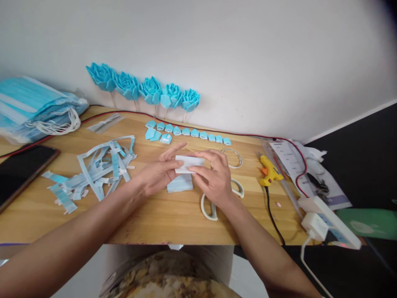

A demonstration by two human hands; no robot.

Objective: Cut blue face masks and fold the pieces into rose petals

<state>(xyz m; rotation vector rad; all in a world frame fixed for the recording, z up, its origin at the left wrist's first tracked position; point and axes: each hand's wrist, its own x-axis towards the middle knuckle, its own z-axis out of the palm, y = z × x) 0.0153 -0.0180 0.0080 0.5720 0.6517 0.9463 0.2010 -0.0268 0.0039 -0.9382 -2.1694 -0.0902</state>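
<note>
Both my hands meet over the middle of the wooden table [149, 219]. My left hand [159, 171] and my right hand [212, 176] pinch a small white rectangle of mask fabric [187, 162] between thumbs and fingers, just above the table. Under it lies a small stack of light blue fabric pieces [180, 183]. White-handled scissors [214, 205] lie partly under my right wrist. A row of small folded blue petals [189, 132] runs along the far side, in front of several blue fabric roses [145, 89] leaning on the wall.
A heap of cut blue and white strips [93, 169] lies at left, a stack of blue face masks [34, 107] at far left, a dark phone [21, 169] near the left edge. A yellow glue gun [269, 170], papers [297, 165] and a white power strip [328, 221] sit at right.
</note>
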